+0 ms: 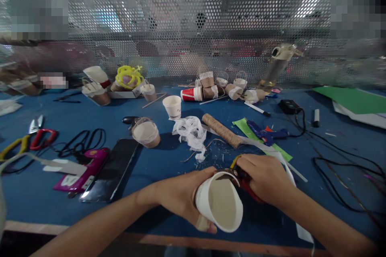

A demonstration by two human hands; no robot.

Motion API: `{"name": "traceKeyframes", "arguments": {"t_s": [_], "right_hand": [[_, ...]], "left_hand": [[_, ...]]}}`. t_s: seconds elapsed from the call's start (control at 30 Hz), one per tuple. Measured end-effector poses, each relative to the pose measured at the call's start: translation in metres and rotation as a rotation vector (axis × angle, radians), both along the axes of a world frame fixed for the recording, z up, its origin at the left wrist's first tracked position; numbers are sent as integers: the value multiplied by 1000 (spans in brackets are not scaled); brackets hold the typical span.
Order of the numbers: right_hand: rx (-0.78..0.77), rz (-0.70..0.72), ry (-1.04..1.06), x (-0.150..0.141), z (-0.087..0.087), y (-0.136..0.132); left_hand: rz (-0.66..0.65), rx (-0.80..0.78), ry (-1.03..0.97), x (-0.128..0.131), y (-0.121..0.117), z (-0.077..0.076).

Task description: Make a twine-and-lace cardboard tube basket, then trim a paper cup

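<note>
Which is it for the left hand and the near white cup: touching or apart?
Touching. The head view plainly shows the left hand curled around the near white cup, against its outer wall.

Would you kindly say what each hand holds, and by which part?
Left hand: white cup, by its outer wall; right hand: scissors, by the handles.
</note>
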State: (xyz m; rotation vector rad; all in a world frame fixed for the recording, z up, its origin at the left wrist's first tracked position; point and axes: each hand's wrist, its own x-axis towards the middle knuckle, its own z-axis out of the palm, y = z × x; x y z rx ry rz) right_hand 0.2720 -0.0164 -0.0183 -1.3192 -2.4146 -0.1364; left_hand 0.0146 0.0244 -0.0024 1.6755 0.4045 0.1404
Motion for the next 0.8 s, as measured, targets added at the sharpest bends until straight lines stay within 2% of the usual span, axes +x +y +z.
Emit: {"name": "traceKeyframes", "arguments": {"t_s": [0.07,0.2,0.3,0.57,0.63,0.73,0.8], "right_hand": [[-2,0,-1,0,1,0],[-40,32,-7,-1,2,1],[-34,56,-7,-1,1,0],[-34,28,-1,1,5,-4],[-51,41,20,1,5,-4],[-120,89,85,-1,6,-3],[-159,94,114,-3,8,-3]], "left_hand": [[-20,-28,0,1,1,0],[-55,14,-48,5,4,0],[-87,-72,-70,3,6,-1],[-67,-234,-41,-1,6,1],[-133,-322,-38,1,7,4],[-299,-501,-13,2,8,8],[-336,-546,19,2,8,10]]}}
